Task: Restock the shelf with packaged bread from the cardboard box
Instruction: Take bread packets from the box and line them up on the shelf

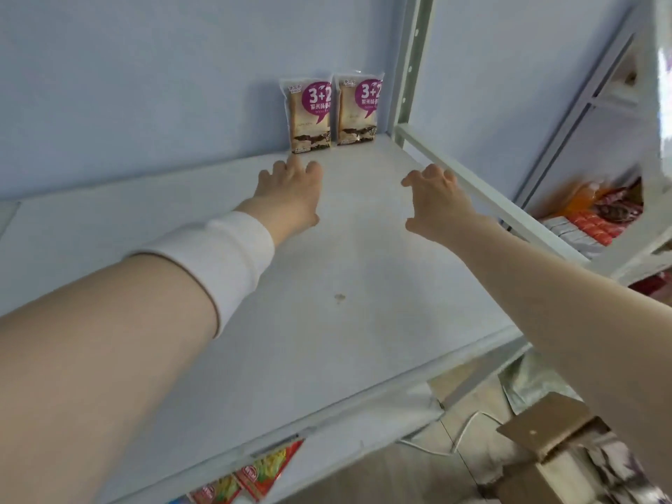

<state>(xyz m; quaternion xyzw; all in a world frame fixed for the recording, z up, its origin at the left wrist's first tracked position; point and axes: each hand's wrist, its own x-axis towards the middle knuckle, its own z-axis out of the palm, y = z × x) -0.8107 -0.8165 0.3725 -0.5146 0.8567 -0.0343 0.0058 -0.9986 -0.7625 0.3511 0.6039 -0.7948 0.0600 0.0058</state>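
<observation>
Two bread packs with purple "3+2" labels stand upright side by side against the back wall of the white shelf (327, 271): the left pack (310, 116) and the right pack (359, 110). My left hand (289, 191) reaches over the shelf, fingertips just below the left pack's bottom edge, holding nothing. My right hand (438, 200) hovers with fingers spread, to the right and short of the right pack, empty. The cardboard box (545, 431) sits at the lower right with packs inside.
A metal upright (409, 63) and side rail (491, 198) bound the shelf's right edge. A neighbouring shelf at right holds red and orange packets (592, 220). Red snack packets (254, 478) show on the shelf below. A white cable (458, 436) lies on the floor.
</observation>
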